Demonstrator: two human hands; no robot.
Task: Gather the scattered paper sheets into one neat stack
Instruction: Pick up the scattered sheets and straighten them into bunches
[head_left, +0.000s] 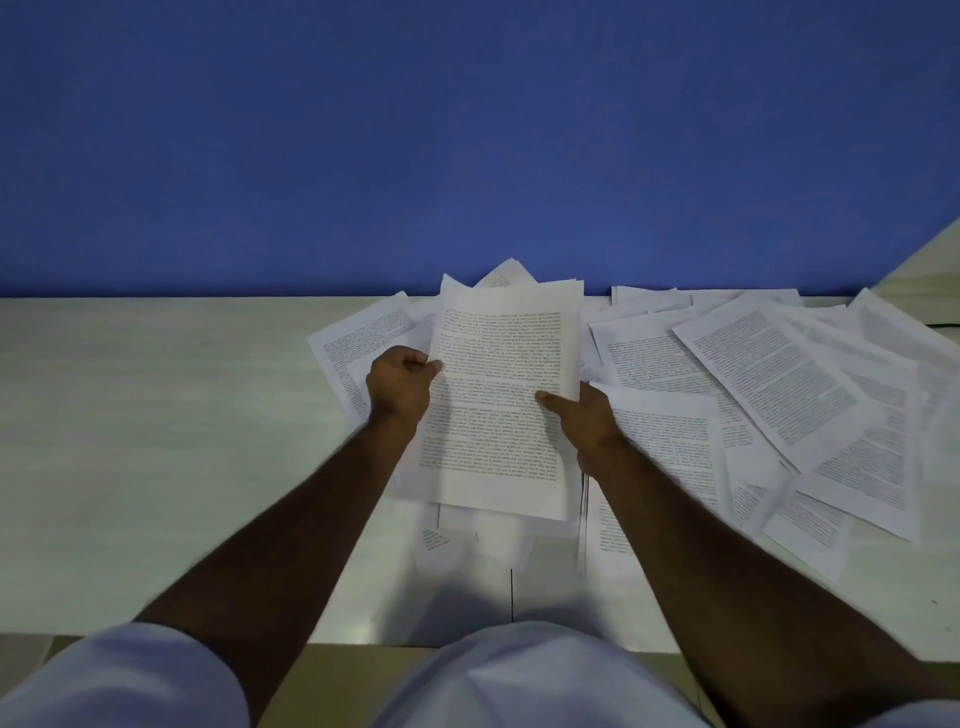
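Observation:
A bundle of printed white sheets (498, 395) is lifted above the pale table (156, 441) in the middle of the view. My left hand (402, 384) grips its left edge, thumb on top. My right hand (582, 421) grips the right edge lower down, thumb lying on the top page. Several loose printed sheets (779, 384) lie fanned and overlapping on the table to the right. More sheets (358, 343) stick out to the left and behind the bundle, and a few lie under it near the front (467, 540).
A blue wall (467, 145) rises straight behind the table's far edge. The table's near edge (363, 642) runs just in front of my white-clothed body. A thin dark seam (511, 592) crosses the tabletop near the front.

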